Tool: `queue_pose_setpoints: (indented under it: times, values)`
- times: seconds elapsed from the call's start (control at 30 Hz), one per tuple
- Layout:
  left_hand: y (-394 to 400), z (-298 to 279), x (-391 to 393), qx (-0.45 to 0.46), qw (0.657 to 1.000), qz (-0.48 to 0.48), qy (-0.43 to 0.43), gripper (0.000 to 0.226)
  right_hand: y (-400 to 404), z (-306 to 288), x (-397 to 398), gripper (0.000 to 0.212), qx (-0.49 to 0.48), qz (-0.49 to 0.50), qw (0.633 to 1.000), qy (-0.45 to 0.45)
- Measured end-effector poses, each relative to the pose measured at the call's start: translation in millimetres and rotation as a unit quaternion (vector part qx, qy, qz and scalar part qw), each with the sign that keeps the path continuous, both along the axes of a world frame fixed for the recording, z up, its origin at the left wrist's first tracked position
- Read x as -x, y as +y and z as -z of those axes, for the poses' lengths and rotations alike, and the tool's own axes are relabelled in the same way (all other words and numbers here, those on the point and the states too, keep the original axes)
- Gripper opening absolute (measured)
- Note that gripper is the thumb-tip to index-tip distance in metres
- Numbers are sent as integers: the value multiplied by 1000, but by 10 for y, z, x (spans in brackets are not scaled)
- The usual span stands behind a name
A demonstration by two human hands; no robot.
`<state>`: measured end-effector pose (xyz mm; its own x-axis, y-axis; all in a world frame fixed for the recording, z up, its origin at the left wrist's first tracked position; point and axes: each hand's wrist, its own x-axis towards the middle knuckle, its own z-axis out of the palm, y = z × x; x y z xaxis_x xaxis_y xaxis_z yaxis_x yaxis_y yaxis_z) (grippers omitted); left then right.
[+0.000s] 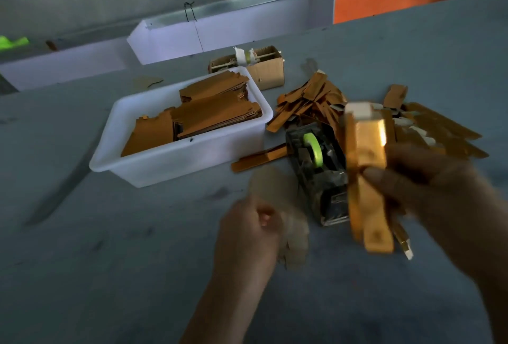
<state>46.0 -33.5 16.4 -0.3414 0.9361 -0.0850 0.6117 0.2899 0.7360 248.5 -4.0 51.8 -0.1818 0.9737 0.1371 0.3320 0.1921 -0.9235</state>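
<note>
Head: right hand (428, 187) around gold carton (367, 148)

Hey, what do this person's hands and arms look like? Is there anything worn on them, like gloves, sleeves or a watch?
The left hand and right hand are bare, with no gloves. No ring, watch or bracelet shows. The left forearm and right forearm are bare too, and no sleeve reaches into view. Motion blur hides finer detail.

I count one white tub (165, 163) at ten o'clock, one cardboard box (270, 73) at twelve. One tape dispenser (316, 176), one gold sleeve (367, 151) at three.
</note>
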Motion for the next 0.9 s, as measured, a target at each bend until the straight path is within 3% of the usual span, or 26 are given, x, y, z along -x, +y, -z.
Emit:
queue_pose_setpoints:
  times: [0.07,0.13,0.2,0.27,0.37,0.43,0.6,0.8,0.9]
  values:
    - [122,77,94,15,985,-30,167,28,244,-41,-195,35,-43,113,991,-62]
    - [254,150,181,92,964,-30,249,53,462,-43,-365,54,-50,207,965,-151]
    - [404,159,240,138,972,-24,189,60,536,-15,-417,61,-52,273,948,-157]
    - [543,163,297,176,976,-9,125,60,432,0,-284,41,-80,277,949,-124]
    - [640,142,371,196,975,2,105,46,151,93,6,15,-103,209,965,-120]
    - [627,143,400,160,986,2,56,28,51,186,78,20,-97,189,970,-120]
    - [427,71,508,74,992,-38,-91,31,-32,165,80,13,-72,175,980,-52]
    - [184,-97,500,-48,996,-68,-29,15,-153,146,113,9,-50,147,988,-16]
    - [7,-252,503,-84,978,-43,-185,12,-234,175,225,27,-7,100,995,25]
